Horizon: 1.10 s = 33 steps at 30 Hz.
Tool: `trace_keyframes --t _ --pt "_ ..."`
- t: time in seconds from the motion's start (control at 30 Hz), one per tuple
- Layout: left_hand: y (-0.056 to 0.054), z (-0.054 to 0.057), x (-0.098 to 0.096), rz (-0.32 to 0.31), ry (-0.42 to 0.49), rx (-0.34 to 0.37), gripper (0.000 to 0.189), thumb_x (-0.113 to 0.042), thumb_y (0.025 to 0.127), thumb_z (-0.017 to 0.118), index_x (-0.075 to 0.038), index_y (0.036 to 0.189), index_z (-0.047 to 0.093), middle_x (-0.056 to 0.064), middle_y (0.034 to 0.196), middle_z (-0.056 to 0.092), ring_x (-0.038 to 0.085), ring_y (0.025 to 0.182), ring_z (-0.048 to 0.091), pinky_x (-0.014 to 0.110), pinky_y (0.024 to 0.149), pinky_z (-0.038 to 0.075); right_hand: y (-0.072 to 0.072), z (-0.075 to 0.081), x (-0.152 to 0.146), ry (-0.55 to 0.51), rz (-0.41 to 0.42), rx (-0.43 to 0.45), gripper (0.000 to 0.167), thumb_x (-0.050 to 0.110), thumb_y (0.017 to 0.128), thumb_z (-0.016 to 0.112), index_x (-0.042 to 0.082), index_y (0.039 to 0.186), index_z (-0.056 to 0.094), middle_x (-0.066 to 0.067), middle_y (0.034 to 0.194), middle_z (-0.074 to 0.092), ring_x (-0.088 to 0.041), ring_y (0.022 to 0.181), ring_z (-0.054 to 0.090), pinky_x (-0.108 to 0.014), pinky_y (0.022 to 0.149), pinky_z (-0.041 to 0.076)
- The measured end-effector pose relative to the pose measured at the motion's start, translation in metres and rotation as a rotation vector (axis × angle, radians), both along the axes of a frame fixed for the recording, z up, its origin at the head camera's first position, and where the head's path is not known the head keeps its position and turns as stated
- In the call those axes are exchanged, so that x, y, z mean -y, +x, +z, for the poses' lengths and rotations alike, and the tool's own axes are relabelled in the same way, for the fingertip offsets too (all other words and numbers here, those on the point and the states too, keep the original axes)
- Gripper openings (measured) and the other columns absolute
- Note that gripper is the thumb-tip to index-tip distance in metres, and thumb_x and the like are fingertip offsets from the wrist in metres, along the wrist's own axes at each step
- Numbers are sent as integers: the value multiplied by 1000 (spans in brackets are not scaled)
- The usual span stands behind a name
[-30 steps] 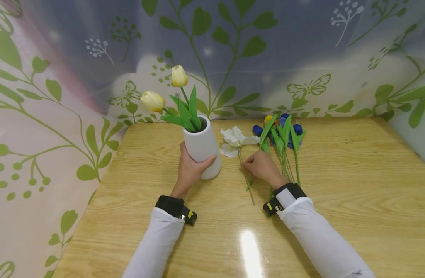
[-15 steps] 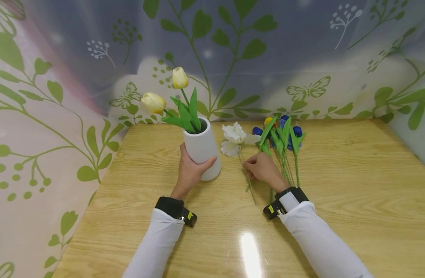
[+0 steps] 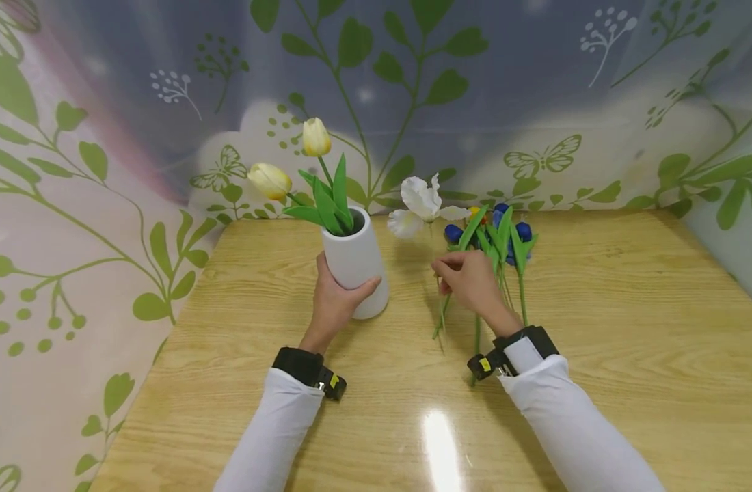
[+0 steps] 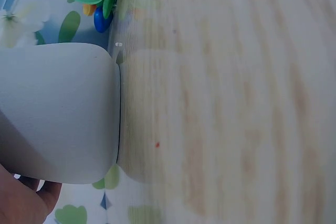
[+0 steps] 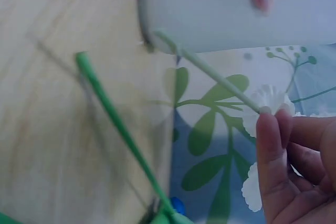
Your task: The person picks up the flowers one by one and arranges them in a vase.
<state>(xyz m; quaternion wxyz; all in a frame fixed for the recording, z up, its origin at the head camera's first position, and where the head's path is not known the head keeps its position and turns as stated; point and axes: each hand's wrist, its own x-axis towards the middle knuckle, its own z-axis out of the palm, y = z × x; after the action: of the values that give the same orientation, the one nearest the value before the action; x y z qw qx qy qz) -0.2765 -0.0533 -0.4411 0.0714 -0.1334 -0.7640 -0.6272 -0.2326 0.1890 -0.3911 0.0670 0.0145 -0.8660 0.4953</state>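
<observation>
My left hand [image 3: 338,294] grips the white vase [image 3: 356,263] round its lower body, thumb across the front. The vase stands upright on the wooden table, with two pale yellow tulips [image 3: 316,137] and their green leaves leaning left out of its mouth. Between thumb and fingertips, my right hand [image 3: 471,281] pinches the thin stem [image 5: 220,81] of a white flower [image 3: 422,198] with broad ruffled petals. That flower is raised above the table to the right of the vase, its stem pointing down. In the left wrist view the vase [image 4: 58,114] fills the left side.
Under and beyond my right hand lies a bunch of artificial flowers [image 3: 517,242], blue with one yellow-orange, their green stems toward me. A patterned curtain [image 3: 536,89] hangs behind the wooden table [image 3: 647,328]. Light glares off the tabletop near its front.
The white flower has risen from the tabletop, its bloom moving up and away in my right hand's pinch. My left hand and the vase have stayed in place.
</observation>
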Motion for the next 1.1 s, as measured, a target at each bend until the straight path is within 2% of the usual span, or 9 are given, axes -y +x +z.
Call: trace_keyframes --t 0.13,0.23,0.43,0.6,0.77,0.9,1.1 --pt "0 0 0 -2 4 -2 91 -30 73 84 -16 141 24 7 126 48 24 113 50 47 94 40 0 11 2 -29 -28 -26 23 20 97 58 2 107 69 -10 73 67 -18 63 64 -27 54 49" --pt "0 0 1 -8 20 3 91 -27 73 84 -16 142 24 8 126 48 25 113 50 47 94 40 -1 20 3 -47 -54 -84 26 21 97 59 1 110 69 -14 78 68 -17 62 64 -29 55 52" --pt "-1 0 0 -8 -5 11 93 -30 73 84 -16 142 24 9 126 47 25 112 50 47 93 41 -4 39 5 -44 -97 -215 28 24 96 59 1 108 69 -11 73 66 -14 59 63 -28 54 51" --pt "-1 0 1 16 -21 6 93 -31 73 84 -17 142 24 8 125 48 24 111 51 45 92 42 -7 54 10 -27 -89 -309 29 27 97 59 2 107 70 -8 68 65 -15 59 62 -24 49 45" --pt "0 0 0 24 -3 2 91 -30 72 85 -16 140 27 8 122 50 25 109 52 46 91 42 -9 70 16 -11 -81 -360 31 29 97 57 4 108 71 -7 67 64 -15 60 61 -23 43 38" --pt "0 1 -1 17 -1 11 92 -31 71 85 -16 141 27 8 123 50 25 110 52 46 92 42 -13 86 21 7 -69 -418 30 27 98 56 4 109 70 -8 70 64 -15 60 60 -21 47 40" --pt "0 2 0 24 -13 5 91 -28 72 85 -16 140 26 7 123 49 24 110 52 46 91 42 -20 108 39 -48 -39 -537 26 22 96 59 1 107 70 -10 79 63 -12 61 60 -22 57 48"
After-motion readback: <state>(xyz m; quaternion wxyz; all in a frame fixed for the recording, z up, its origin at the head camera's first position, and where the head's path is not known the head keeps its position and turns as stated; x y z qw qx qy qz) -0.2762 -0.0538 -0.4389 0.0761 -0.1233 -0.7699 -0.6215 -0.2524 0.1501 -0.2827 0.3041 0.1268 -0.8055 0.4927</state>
